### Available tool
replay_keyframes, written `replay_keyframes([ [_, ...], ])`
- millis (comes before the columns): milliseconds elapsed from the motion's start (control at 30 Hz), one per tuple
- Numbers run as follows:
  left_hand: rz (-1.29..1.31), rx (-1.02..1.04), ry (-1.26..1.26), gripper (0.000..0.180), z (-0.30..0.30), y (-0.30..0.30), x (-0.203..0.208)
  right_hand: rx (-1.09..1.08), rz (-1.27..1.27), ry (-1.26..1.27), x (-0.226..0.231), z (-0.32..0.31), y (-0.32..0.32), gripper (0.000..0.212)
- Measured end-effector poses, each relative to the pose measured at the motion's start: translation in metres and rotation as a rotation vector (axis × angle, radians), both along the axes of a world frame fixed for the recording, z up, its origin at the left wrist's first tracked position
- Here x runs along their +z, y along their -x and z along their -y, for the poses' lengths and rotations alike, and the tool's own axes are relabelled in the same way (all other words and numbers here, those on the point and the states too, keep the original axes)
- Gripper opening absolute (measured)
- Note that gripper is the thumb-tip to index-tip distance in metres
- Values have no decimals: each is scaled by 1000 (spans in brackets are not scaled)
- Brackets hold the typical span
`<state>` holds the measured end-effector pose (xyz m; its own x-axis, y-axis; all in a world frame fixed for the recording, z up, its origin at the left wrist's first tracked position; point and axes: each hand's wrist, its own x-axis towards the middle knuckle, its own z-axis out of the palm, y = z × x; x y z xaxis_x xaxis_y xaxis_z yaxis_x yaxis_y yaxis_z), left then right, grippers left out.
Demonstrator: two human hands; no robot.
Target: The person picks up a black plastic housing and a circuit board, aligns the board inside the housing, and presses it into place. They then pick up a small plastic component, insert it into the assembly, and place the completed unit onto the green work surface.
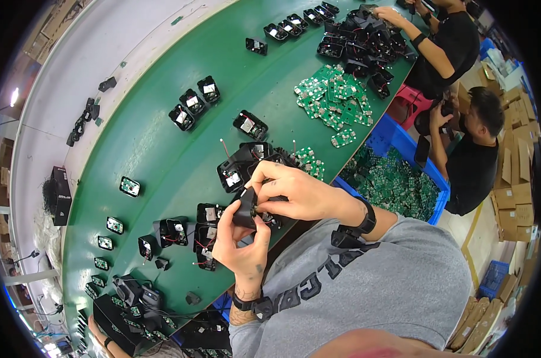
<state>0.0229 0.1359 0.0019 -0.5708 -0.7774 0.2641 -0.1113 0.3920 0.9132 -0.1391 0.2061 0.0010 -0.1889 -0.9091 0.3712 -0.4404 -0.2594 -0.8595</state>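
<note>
left hand [242, 241] grips black plastic housing [245, 209]; right hand [294, 194] pinches its edge, perhaps small part; more housings, circuit boards [336, 98] crowd green bench [163, 149].

Brown cardboard boxes [517, 173] stacked far right; blue bin [402, 143] beside belt.

Small black plastic housing [245, 209], held tilted above the green worktop [163, 149]. Its open side faces right, gripped between both hands.
</note>
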Motion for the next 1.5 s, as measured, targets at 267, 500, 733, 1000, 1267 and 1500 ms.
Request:
replay_keyframes([
  [267,-11,13,9,41,-1,-4,-3,-68,72,-49,2,-2,-7,10],
  [500,-43,-1,-65,41,0,-6,-4,-72,128,-19,-3,-1,-10,12],
  [733,-6,-41,-86,41,0,-2,3,-81,141,-52,-1,0,-7,12],
  [1000,-171,-106,-477,37,8,-7,-5,-95,-3,-120,7,-2,-3,12],
  [1267,-157,-120,-473,40,4,-18,-5,37,113,-127,11,-1,-5,11],
  [1500,-149,-139,-459,41,1,-16,-3,62,132,-80,5,-6,-4,12],
])
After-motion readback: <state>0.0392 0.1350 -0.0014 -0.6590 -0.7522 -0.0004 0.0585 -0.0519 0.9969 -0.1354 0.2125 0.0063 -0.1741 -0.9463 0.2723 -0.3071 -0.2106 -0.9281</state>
